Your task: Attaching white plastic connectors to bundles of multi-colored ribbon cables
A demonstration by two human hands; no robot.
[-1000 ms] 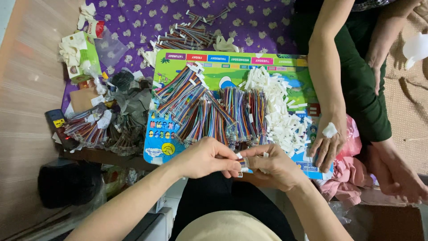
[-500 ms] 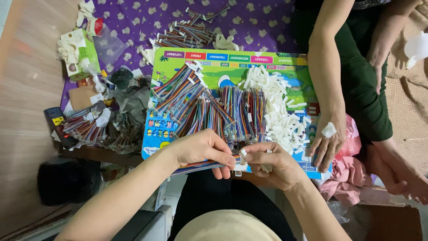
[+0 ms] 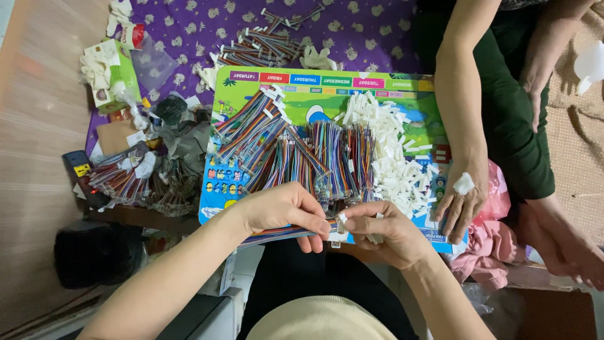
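A flat bundle of multicoloured ribbon wires (image 3: 277,234) is grasped in the left hand (image 3: 280,208), low in the frame just left of centre; the grip is clenched over the bundle, thumb and fingers pinched on it near its right end. At that end a small white connector (image 3: 340,221) is pinched in the grip of the right hand (image 3: 384,228), whose fingertips meet those of the left hand; a few more white pieces appear tucked under its curled fingers, though this cannot be told for certain.

Both hands are held over the lower edge of a brightly printed board (image 3: 327,88) with a row of coloured labels along its upper edge. On the board, a wide heap of rainbow wire bundles (image 3: 302,157) is spread across the centre, and a pile of white connectors (image 3: 390,151) lies just to its right. At the right of the frame, another person's hand (image 3: 459,201) is rested on the board's corner, with a white patch on its back. A purple patterned cloth (image 3: 189,31) is seen across the top, with more wire bundles (image 3: 264,44) on it. A green box (image 3: 116,69) stands at the upper left.
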